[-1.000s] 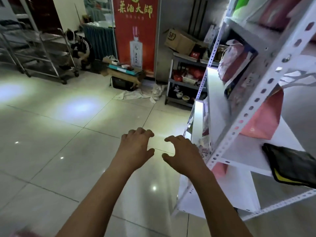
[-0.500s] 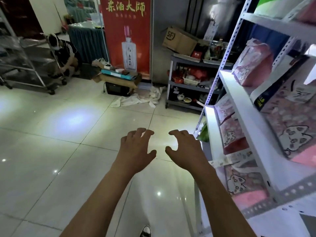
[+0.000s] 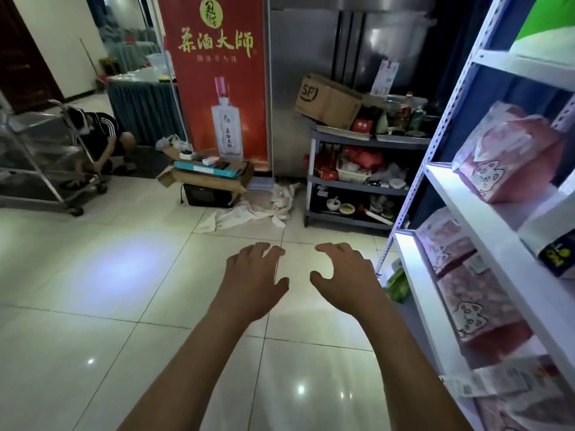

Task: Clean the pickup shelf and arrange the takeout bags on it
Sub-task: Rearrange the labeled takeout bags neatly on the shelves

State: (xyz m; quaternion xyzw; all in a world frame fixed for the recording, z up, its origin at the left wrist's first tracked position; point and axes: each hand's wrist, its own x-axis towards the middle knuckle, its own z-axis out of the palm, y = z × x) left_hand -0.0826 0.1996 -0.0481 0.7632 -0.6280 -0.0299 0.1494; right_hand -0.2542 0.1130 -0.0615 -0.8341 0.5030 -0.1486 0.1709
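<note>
The white pickup shelf point(image 3: 466, 213) with perforated uprights runs along the right edge. Pink takeout bags with a cat print sit on it: one point(image 3: 504, 154) on the upper board and several point(image 3: 466, 284) on the board below. My left hand point(image 3: 252, 281) and my right hand point(image 3: 348, 278) hover side by side over the tiled floor, left of the shelf. Both are empty, with fingers spread and curled. Neither touches the shelf or a bag.
A grey cart point(image 3: 357, 178) full of clutter with a cardboard box point(image 3: 329, 101) on top stands ahead. White cloths point(image 3: 249, 209) lie on the floor by a red banner point(image 3: 217, 79). A person point(image 3: 99, 135) crouches beside a steel trolley point(image 3: 40, 157) at the left.
The view has swung left and up, so the shelf has slid toward the right edge and the black cloth on it has left the picture. My hands keep the same empty pose.
</note>
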